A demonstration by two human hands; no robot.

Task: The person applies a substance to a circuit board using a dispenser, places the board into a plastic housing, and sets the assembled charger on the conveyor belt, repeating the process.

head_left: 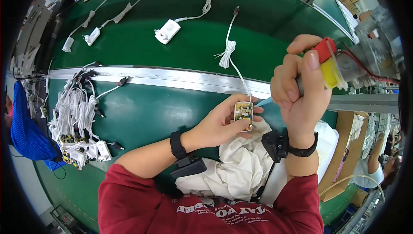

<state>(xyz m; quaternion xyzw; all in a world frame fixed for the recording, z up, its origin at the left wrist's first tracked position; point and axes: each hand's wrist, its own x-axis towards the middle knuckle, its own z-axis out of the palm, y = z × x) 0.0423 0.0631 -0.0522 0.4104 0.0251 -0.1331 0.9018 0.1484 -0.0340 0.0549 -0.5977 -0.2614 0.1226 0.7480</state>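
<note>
My left hand (219, 120) is closed around a power adapter's half casing with a bare circuit board (243, 110) facing up, its thumb lying over the lower edge. A white cord (239, 75) runs from the board's far end to a tied bundle (227, 55). My right hand (301, 83), raised to the right, is curled round a hand tool with a red block (324, 50) and a yellow part (330, 75). From below the fist, its pale blue tapered tip (264, 102) points at the board's right edge; I cannot tell if they touch. The fingers hide most of the tool's body.
Several white adapters (167, 32) with tied cords lie on the green belt (189, 57) beyond a metal rail (172, 77). A heap of corded boards (77, 113) sits left, beside blue mesh cloth (30, 126). White cloth (232, 165) covers my lap; a cardboard box (340, 161) stands right.
</note>
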